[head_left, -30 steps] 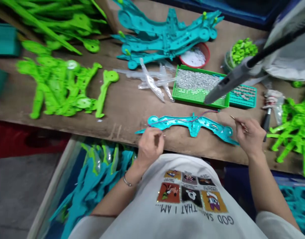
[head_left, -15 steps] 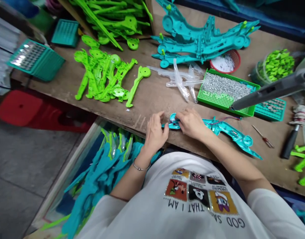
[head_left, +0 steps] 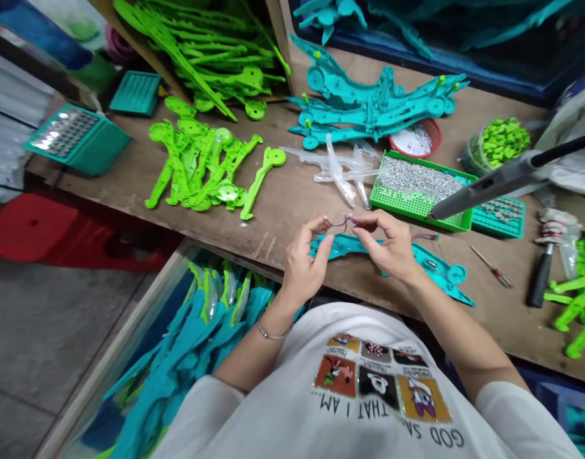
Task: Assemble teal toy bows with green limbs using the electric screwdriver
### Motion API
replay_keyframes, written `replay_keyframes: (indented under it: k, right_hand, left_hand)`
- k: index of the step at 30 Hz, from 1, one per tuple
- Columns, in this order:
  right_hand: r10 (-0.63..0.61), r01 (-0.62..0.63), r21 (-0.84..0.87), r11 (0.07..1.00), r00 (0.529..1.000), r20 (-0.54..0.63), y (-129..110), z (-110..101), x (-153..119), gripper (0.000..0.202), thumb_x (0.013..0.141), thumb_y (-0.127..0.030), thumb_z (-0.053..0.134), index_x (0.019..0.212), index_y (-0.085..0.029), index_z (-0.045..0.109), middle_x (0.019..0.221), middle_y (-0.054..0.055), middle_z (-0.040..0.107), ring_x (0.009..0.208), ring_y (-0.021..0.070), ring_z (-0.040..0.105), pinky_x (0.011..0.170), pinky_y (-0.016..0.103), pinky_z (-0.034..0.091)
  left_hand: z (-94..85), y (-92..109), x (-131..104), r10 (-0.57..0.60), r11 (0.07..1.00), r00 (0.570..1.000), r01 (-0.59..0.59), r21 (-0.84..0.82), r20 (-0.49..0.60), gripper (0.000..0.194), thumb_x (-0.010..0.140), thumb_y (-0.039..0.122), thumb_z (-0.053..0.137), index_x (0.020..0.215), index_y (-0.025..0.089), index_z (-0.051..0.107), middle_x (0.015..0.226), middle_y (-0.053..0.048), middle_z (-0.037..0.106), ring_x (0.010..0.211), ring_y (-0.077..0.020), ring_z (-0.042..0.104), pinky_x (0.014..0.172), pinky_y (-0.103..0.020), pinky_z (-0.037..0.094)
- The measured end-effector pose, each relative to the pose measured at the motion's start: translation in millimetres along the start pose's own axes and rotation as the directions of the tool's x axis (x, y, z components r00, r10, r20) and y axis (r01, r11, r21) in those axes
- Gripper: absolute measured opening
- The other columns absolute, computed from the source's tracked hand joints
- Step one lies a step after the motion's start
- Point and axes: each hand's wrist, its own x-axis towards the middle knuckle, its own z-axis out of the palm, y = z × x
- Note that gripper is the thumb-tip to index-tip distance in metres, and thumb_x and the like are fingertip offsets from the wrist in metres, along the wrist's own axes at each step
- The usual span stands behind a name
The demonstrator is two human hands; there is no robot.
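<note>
The thin wire (head_left: pixel 341 224) spans between the fingertips, its right end pinched in the right hand's (head_left: pixel 389 243) grip, its other end meeting the left hand (head_left: pixel 308 256), whose grip I cannot tell, above the turquoise part (head_left: pixel 346 245) on the surface (head_left: pixel 292 199).

The right hand (head_left: pixel 390 247) hid the middle of the turquoise part (head_left: pixel 440 274). The ends of the wire (head_left: pixel 345 222) were too small to tell; the frame's right edge cut off green pieces (head_left: pixel 582 338).

My bench (head_left: pixel 295 201) has a scuffed brown top, there's a red stool (head_left: pixel 29 223) on the grey floor (head_left: pixel 39 357) to my left, and a dark blue bin (head_left: pixel 493 78) at the far side.
</note>
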Motion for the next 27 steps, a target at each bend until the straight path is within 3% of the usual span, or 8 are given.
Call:
replay_keyframes:
  k: [3, 7, 12, 14, 16, 18, 22, 27]
  right_hand:
    - [0.01, -0.01, -0.007, 1.0, 1.0, -0.004, -1.5, -6.3, -2.4, 0.01, 0.096, -0.027, 0.07, 0.102, -0.024, 0.077, 0.093, 0.002, 0.078, 0.081, 0.0155, 0.069, 0.076, 0.031, 0.054]
    - [0.098, -0.096, -0.04, 0.995, 0.993, 0.062, 14.9, -15.7, -1.1, 0.014, 0.095, -0.032, 0.071, 0.103, -0.023, 0.077, 0.096, 0.003, 0.079, 0.082, 0.0161, 0.071, 0.077, 0.031, 0.056]
    - [0.186, -0.186, -0.074, 0.98, 0.982, -0.008, 27.4, -43.3, -6.1, 0.015, 0.095, -0.025, 0.066, 0.107, -0.021, 0.074, 0.102, 0.004, 0.079, 0.085, 0.0157, 0.071, 0.079, 0.031, 0.055]
    - [0.168, -0.15, -0.19, 0.97, 0.982, 0.082, 27.5, -48.6, -18.5, 0.006, 0.093, -0.022, 0.069, 0.095, -0.02, 0.075, 0.091, 0.003, 0.077, 0.082, 0.0169, 0.07, 0.078, 0.031, 0.053]
    - [0.149, -0.078, -0.288, 0.954, 0.961, 0.234, 29.2, -45.2, -35.7, 0.003, 0.091, -0.02, 0.072, 0.09, -0.02, 0.075, 0.089, 0.003, 0.077, 0.084, 0.0186, 0.071, 0.081, 0.033, 0.053]
    - [0.137, -0.026, -0.346, 0.938, 0.944, 0.301, 33.9, -35.6, -53.0, 0.007, 0.092, -0.016, 0.071, 0.09, -0.02, 0.076, 0.093, 0.005, 0.077, 0.089, 0.0197, 0.071, 0.085, 0.035, 0.053]
    - [0.128, -0.007, -0.44, 0.898, 0.961, 0.245, 45.9, -17.2, -71.2, 0.011, 0.095, -0.015, 0.068, 0.093, -0.021, 0.077, 0.099, 0.007, 0.077, 0.092, 0.0201, 0.071, 0.086, 0.035, 0.051]
    - [0.052, 0.103, -0.531, 0.841, 0.962, 0.269, 38.3, -17.2, -68.6, 0.012, 0.095, -0.015, 0.066, 0.091, -0.021, 0.076, 0.094, 0.005, 0.078, 0.088, 0.0202, 0.07, 0.085, 0.039, 0.045]
  left_hand:
    - [16.8, 13.0, 15.7, -0.002, 0.989, 1.0, 0.002, -0.146, 0.005, 0.032, 0.1, 0.036, 0.067, 0.129, 0.024, 0.068, 0.12, -0.007, 0.076, 0.111, -0.0184, 0.072, 0.1, -0.031, 0.056]
    - [35.2, 8.1, 40.3, -0.045, 0.973, 0.999, 0.044, -0.226, 0.001, 0.019, 0.093, 0.034, 0.074, 0.104, 0.019, 0.073, 0.09, -0.001, 0.076, 0.08, -0.0122, 0.071, 0.077, -0.023, 0.056]
    - [32.1, -9.1, 55.3, -0.036, 0.986, 0.989, 0.011, -0.168, -0.143, 0.016, 0.092, 0.033, 0.073, 0.097, 0.018, 0.072, 0.086, -0.001, 0.074, 0.076, -0.0104, 0.069, 0.07, -0.02, 0.053]
    - [29.9, -12.5, 55.5, -0.06, 0.982, 0.988, 0.033, -0.186, -0.144, 0.017, 0.091, 0.032, 0.073, 0.1, 0.018, 0.071, 0.084, -0.001, 0.073, 0.074, -0.0108, 0.069, 0.066, -0.019, 0.052]
    - [30.5, -11.6, 53.5, -0.093, 0.972, 0.989, 0.065, -0.227, -0.118, 0.018, 0.09, 0.03, 0.074, 0.104, 0.018, 0.071, 0.083, 0.0, 0.073, 0.072, -0.0112, 0.07, 0.064, -0.019, 0.052]
    - [32.4, -5.3, 50.8, -0.072, 0.971, 0.991, 0.042, -0.236, -0.117, 0.016, 0.091, 0.029, 0.074, 0.103, 0.018, 0.072, 0.085, -0.001, 0.074, 0.074, -0.0114, 0.072, 0.067, -0.02, 0.054]
    - [32.5, 18.5, 51.2, 0.085, 0.973, 0.988, -0.111, -0.204, -0.13, 0.012, 0.091, 0.028, 0.076, 0.101, 0.02, 0.076, 0.092, -0.002, 0.075, 0.082, -0.0117, 0.074, 0.075, -0.021, 0.057]
    - [25.6, 38.4, 64.5, 0.122, 0.943, 0.98, -0.165, -0.288, -0.16, 0.013, 0.091, 0.029, 0.079, 0.099, 0.019, 0.074, 0.078, 0.002, 0.073, 0.066, -0.0087, 0.071, 0.061, -0.017, 0.055]
